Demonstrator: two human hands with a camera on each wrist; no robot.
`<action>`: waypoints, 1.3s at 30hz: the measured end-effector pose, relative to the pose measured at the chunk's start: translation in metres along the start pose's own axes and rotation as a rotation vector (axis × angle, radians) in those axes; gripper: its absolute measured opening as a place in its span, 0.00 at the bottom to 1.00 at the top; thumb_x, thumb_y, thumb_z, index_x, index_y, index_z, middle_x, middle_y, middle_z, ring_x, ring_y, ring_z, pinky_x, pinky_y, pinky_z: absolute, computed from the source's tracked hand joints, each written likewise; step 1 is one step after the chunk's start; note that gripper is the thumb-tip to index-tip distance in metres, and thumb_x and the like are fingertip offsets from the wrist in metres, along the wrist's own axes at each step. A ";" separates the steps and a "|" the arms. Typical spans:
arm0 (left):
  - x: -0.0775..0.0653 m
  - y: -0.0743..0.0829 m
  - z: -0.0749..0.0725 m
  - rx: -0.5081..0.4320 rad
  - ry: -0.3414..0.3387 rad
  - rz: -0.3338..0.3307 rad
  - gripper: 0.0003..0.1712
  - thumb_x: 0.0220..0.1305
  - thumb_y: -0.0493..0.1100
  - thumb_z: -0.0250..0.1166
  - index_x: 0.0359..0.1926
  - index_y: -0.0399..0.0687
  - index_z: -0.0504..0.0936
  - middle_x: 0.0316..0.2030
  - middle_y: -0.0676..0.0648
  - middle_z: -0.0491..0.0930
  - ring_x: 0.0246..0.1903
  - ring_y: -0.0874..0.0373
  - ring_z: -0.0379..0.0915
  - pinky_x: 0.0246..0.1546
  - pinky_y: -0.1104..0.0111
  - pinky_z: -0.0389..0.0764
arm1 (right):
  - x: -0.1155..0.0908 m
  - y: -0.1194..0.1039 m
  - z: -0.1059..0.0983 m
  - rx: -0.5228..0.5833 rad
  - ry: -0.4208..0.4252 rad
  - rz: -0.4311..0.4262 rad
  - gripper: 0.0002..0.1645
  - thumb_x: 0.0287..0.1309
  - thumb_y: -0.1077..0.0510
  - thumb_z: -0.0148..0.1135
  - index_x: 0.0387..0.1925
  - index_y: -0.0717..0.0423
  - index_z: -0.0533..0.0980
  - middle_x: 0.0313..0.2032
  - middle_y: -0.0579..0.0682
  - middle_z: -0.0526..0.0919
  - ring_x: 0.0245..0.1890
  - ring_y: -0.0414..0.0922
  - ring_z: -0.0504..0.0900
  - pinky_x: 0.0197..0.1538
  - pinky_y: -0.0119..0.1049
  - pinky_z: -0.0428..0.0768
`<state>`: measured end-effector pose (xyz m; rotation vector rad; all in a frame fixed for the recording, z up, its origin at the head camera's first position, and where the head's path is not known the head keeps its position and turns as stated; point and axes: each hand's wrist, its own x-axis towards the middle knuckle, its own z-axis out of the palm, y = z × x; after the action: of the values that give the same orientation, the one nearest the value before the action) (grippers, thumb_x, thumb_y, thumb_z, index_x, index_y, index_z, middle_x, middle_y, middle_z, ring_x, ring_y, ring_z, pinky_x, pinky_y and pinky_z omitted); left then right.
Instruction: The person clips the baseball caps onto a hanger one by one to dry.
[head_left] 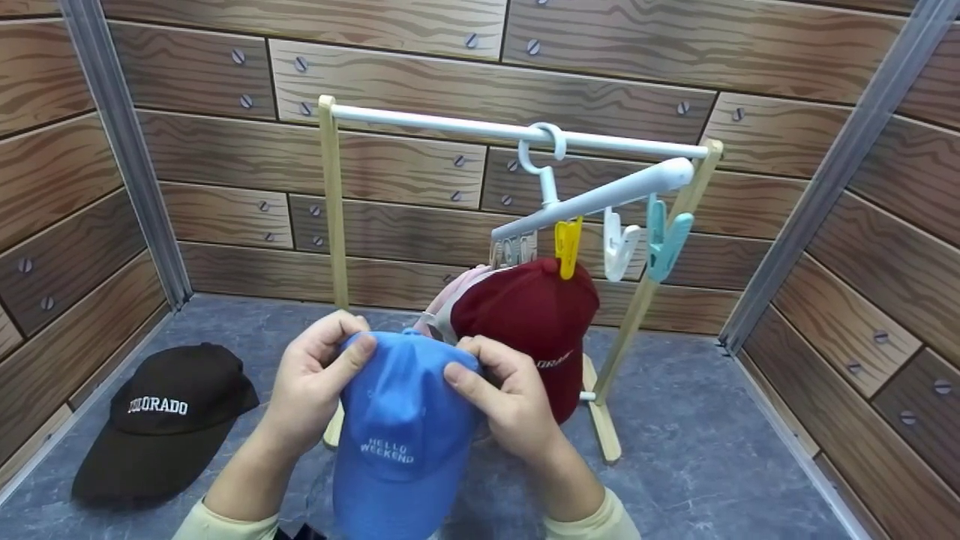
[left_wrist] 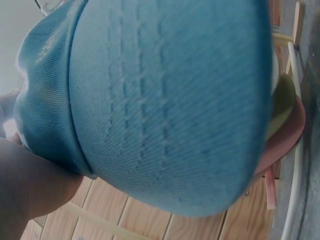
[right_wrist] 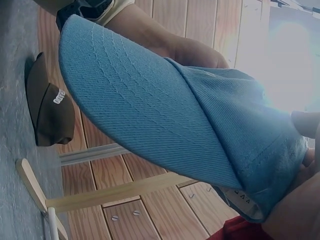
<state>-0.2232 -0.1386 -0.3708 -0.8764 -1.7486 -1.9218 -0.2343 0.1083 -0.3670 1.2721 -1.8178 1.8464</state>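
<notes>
A blue baseball cap lettered HELLO WEEKEND hangs brim down between both hands in the head view. My left hand pinches the left side of its crown between thumb and fingers. On the opposite side of the crown, my right hand pinches the fabric the same way. Close behind the right hand, a dark red cap hangs from a yellow clip on a pale hanger. Pinkish and grey cap parts show behind the red one. The blue brim fills much of the left wrist view.
The hanger hooks over the white bar of a wooden-legged rack. A white clip and a teal clip hang from it, holding nothing. A black cap lettered COLORADO lies on the grey surface at left. Wood-patterned walls surround the area.
</notes>
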 end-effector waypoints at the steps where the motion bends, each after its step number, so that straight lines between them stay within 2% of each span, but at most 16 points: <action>1: 0.000 0.000 0.001 0.003 0.000 0.000 0.06 0.82 0.29 0.60 0.42 0.30 0.78 0.34 0.49 0.75 0.32 0.60 0.72 0.31 0.69 0.77 | 0.000 0.000 -0.001 -0.001 0.001 -0.002 0.06 0.76 0.69 0.62 0.38 0.65 0.80 0.31 0.58 0.77 0.34 0.43 0.76 0.39 0.33 0.77; 14: 0.004 0.000 0.017 0.032 0.049 -0.024 0.07 0.81 0.31 0.63 0.40 0.32 0.79 0.35 0.48 0.77 0.34 0.59 0.74 0.34 0.69 0.76 | -0.002 -0.005 -0.015 -0.039 0.011 -0.010 0.06 0.74 0.71 0.62 0.37 0.63 0.81 0.31 0.58 0.78 0.34 0.46 0.77 0.39 0.35 0.78; 28: 0.007 -0.006 0.035 0.040 0.038 -0.025 0.07 0.80 0.31 0.65 0.38 0.35 0.80 0.33 0.49 0.78 0.33 0.60 0.74 0.33 0.70 0.76 | -0.010 -0.010 -0.032 -0.058 0.012 -0.004 0.08 0.74 0.74 0.60 0.38 0.63 0.80 0.32 0.58 0.78 0.35 0.47 0.78 0.41 0.36 0.79; 35: 0.009 -0.003 0.045 -0.004 0.049 -0.034 0.08 0.80 0.32 0.65 0.38 0.33 0.80 0.35 0.48 0.80 0.36 0.60 0.77 0.37 0.70 0.79 | -0.012 -0.014 -0.037 -0.067 0.015 -0.032 0.09 0.73 0.76 0.58 0.38 0.64 0.80 0.31 0.57 0.77 0.34 0.47 0.77 0.39 0.36 0.78; 39: 0.010 0.001 0.050 0.013 0.056 -0.013 0.07 0.80 0.31 0.65 0.38 0.35 0.81 0.37 0.46 0.81 0.37 0.58 0.78 0.38 0.70 0.80 | -0.012 -0.017 -0.042 -0.073 0.015 -0.027 0.09 0.73 0.75 0.58 0.38 0.63 0.80 0.32 0.57 0.78 0.34 0.48 0.78 0.39 0.36 0.79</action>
<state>-0.2211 -0.0888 -0.3624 -0.8009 -1.7365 -1.9229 -0.2318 0.1537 -0.3576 1.2475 -1.8338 1.7541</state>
